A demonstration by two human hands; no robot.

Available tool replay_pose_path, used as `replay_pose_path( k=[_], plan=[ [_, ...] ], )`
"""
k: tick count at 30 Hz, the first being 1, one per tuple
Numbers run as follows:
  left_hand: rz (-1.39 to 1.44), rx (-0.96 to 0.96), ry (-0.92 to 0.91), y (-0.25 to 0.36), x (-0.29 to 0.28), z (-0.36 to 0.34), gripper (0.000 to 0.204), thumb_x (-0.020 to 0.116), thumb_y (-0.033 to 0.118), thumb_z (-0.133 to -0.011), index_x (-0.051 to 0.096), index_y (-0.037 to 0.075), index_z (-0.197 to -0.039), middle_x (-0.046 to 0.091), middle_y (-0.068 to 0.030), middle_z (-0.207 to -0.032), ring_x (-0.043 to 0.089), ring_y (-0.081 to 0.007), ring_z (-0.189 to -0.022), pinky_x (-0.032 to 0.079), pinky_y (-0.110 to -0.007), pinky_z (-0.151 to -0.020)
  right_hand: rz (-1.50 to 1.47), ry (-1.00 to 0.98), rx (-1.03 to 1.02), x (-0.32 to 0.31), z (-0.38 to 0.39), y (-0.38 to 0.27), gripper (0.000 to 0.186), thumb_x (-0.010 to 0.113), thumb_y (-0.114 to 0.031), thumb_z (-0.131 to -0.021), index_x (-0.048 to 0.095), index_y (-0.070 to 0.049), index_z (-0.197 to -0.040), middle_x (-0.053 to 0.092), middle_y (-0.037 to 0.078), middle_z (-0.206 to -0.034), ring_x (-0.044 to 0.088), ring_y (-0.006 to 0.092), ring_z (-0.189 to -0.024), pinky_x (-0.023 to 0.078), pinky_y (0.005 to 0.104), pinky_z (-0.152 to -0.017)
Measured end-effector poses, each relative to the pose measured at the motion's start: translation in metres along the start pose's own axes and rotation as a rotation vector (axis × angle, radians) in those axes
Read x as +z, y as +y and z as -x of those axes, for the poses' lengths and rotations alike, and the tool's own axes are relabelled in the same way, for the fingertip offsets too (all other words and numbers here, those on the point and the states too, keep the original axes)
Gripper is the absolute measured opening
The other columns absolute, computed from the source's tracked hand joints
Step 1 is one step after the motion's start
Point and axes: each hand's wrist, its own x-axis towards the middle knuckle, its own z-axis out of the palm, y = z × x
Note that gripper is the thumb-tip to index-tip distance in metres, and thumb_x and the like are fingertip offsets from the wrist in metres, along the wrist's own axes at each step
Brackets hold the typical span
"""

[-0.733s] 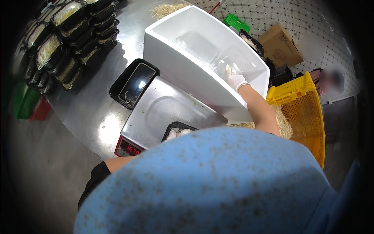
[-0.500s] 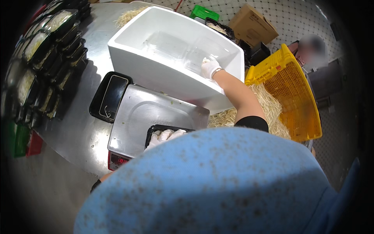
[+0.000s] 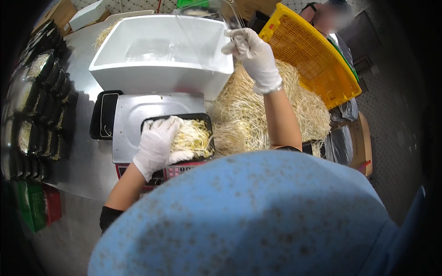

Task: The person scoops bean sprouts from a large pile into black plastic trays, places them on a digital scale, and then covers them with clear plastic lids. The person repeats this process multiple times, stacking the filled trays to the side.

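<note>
My gloved left hand (image 3: 156, 145) is curled over the left end of a black plastic tray (image 3: 211, 126) holding pale yellow bean sprouts (image 3: 195, 138). That tray rests on the metal platform of a scale (image 3: 131, 108). Up at the right, my gloved right hand (image 3: 255, 57) pinches a clear plastic lid (image 3: 198, 39) by its edge, above the right end of a white foam box (image 3: 156, 77). More clear lids (image 3: 147, 48) lie inside the box. Beside the scale stands another black tray (image 3: 96, 115), with a stray sprout strand near its bottom.
A large heap of bean sprouts (image 3: 294, 96) lies right of the scale, against a tipped yellow crate (image 3: 313, 60). Stacked filled trays (image 3: 50, 87) line the left side. Green (image 3: 30, 202) and red (image 3: 52, 202) baskets sit below them. Another person (image 3: 322, 20) is at the far right.
My right hand has come up out of the foam box with a clear lid. The view has shifted, so the sprout-filled tray under my left hand now shows more fully.
</note>
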Motion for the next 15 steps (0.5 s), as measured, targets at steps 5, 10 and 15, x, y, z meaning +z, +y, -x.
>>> replay_pose_path(
  k=[5,10,15],
  plan=[
    [-0.010,-0.141,-0.074,0.018,-0.034,0.014,0.107,0.064,0.067,-0.070,0.027,0.002,-0.146,0.045,-0.0198,-0.138,0.038,-0.0343,-0.131,0.008,-0.061,-0.110,-0.044,-0.323,0.195,-0.045,0.107,-0.059,0.027,0.049,-0.030,-0.100,0.064,-0.008,-0.105,0.066,0.003,-0.065,0.065,0.0097,-0.063,0.051,0.0246,-0.060],
    [1.062,-0.178,0.198,0.075,-0.053,0.046,0.084,0.068,0.032,-0.083,0.024,-0.001,-0.147,0.036,-0.0238,-0.143,0.036,-0.0311,-0.133,0.025,-0.038,-0.111,-0.213,-0.801,0.422,-0.036,0.190,-0.064,0.020,0.054,-0.023,-0.098,0.068,-0.009,-0.101,0.066,0.003,-0.067,0.063,0.0089,-0.060,0.050,0.0234,-0.060],
    [0.984,-0.003,-0.044,0.098,-0.015,0.076,0.038,0.053,0.006,-0.092,0.053,0.002,-0.130,0.066,-0.0096,-0.102,0.064,-0.0166,-0.087,0.052,-0.030,-0.079,0.012,-0.836,0.288,0.005,0.224,-0.082,0.014,0.063,-0.012,-0.091,0.067,-0.003,-0.101,0.069,0.005,-0.078,0.064,0.0114,-0.069,0.051,0.0246,-0.065]
  ],
)
